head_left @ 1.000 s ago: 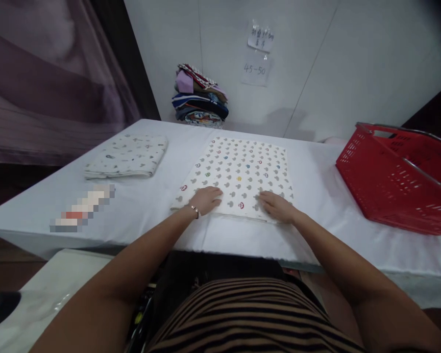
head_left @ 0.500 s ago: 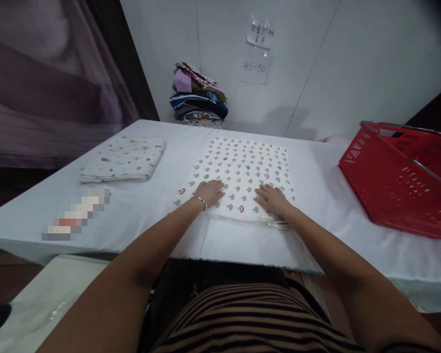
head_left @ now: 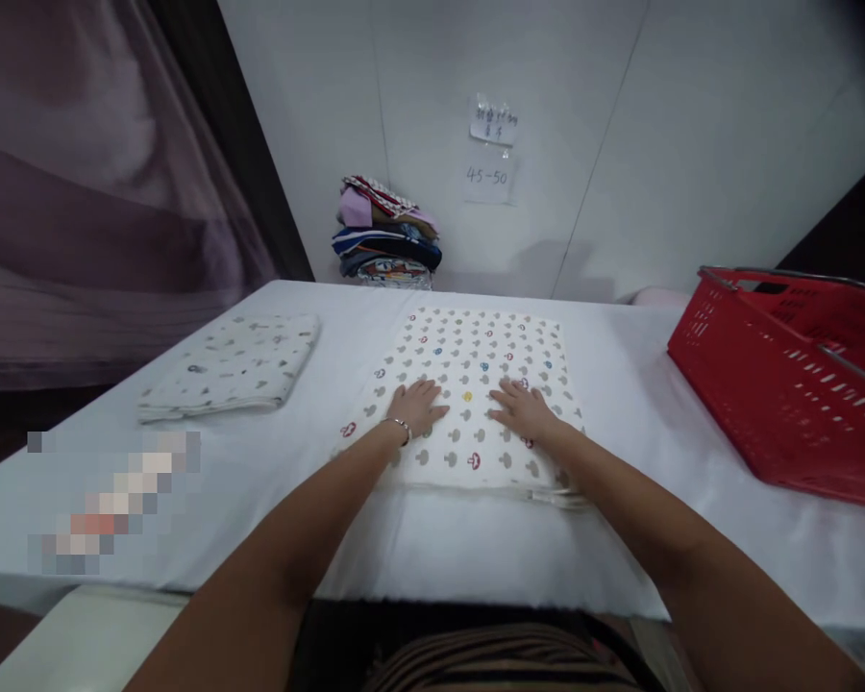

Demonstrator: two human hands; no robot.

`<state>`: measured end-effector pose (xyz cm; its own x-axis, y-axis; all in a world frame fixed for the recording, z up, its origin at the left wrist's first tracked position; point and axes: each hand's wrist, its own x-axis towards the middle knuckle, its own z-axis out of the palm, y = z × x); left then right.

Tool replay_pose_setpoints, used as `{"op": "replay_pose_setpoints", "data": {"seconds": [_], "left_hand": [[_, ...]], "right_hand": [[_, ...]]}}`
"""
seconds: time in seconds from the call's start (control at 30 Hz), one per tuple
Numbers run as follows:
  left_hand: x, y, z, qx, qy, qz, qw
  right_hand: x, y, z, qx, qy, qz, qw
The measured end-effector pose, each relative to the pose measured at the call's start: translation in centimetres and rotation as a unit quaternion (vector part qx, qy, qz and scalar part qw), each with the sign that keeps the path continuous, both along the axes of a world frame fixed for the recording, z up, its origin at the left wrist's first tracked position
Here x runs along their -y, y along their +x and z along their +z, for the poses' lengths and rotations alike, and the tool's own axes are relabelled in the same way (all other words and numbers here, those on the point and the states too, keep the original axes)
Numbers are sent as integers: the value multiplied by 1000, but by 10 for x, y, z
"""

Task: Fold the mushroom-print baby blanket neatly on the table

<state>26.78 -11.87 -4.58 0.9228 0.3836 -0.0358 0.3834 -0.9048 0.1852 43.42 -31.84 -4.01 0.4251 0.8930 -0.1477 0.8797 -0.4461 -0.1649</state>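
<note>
A white cloth with grey, red, blue and yellow mushroom prints lies folded in layers on the white-covered table. On its left part rests my left hand, palm down with fingers spread, a bracelet at the wrist. My right hand lies flat on the right part, fingers also apart. Neither hand grips anything. The near edge of the cloth shows stacked layers, a little uneven at the right corner.
Another folded printed cloth lies at the left of the table. A blurred-out item is nearer on that side. At the right stands a red basket. Behind the table is a pile of folded fabrics.
The view has tilted up, so the table sits lower in it. Both hands have slid a little farther from the cloth's near edge, still flat on it.
</note>
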Motion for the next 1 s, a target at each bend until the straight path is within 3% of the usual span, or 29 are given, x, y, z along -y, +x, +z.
{"op": "replay_pose_setpoints", "data": {"seconds": [0.13, 0.27, 0.4, 0.5, 0.87, 1.0], "left_hand": [[-19, 14, -4, -5, 1, 27, 1000], [-35, 27, -7, -39, -19, 28, 999], [-49, 40, -10, -6, 7, 47, 999], [-61, 50, -13, -6, 10, 46, 999], [-102, 92, -13, -39, 5, 73, 997], [-119, 106, -13, -51, 5, 101, 994]], "right_hand": [[-9, 12, -2, 12, 27, -18, 999], [-19, 26, -3, -11, -3, -36, 999], [-30, 41, -6, 2, 28, -60, 998], [-39, 55, -9, -7, 8, -77, 997], [-79, 115, -7, -14, -28, -137, 990], [-94, 129, -10, 3, 2, -135, 991]]}}
